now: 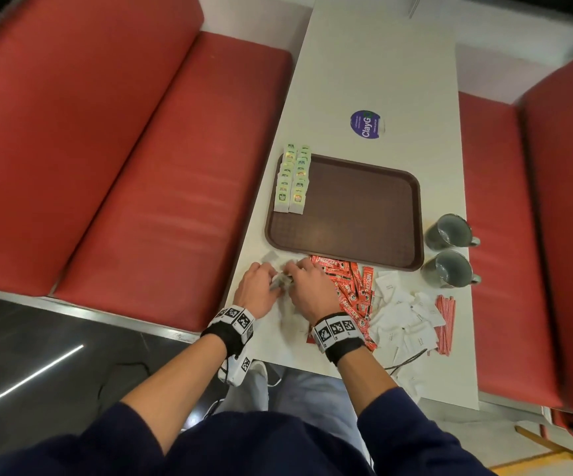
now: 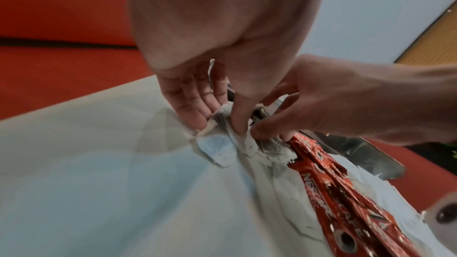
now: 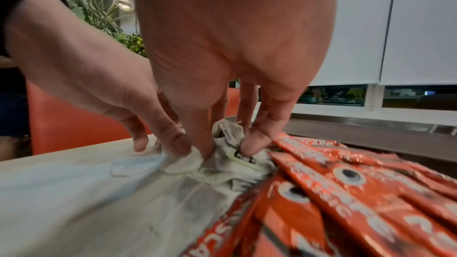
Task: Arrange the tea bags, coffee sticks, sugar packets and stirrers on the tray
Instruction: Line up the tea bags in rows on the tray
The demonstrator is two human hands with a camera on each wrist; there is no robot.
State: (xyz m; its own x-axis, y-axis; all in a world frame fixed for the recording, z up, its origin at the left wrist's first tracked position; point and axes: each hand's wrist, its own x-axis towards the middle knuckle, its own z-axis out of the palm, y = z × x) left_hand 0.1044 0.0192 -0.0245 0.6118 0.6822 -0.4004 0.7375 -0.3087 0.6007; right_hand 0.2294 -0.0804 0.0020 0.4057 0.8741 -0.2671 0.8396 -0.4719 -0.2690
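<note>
Head view: up high, looking steeply down the counter (image 1: 374,70) toward 12 o'clock, hands at 6. Left wrist view: super close, low over the counter, facing 1 o'clock. Right wrist view: same closeness, facing 11 o'clock. All three sharing the crumpled tea bags (image 2: 237,142) beside the coffee sticks (image 3: 346,192).

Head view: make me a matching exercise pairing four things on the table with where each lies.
Things
1. green-labelled tea bags in two rows
2. red Nescafe coffee sticks
3. thin red stirrers
4. two dark grey mugs

Places
A. on the white table, past the brown plastic tray's right edge
B. along the tray's left side
C. just right of the right hand
D. to the right of the white paper sugar packets

Pairs: 1-B, 2-C, 3-D, 4-A
</note>
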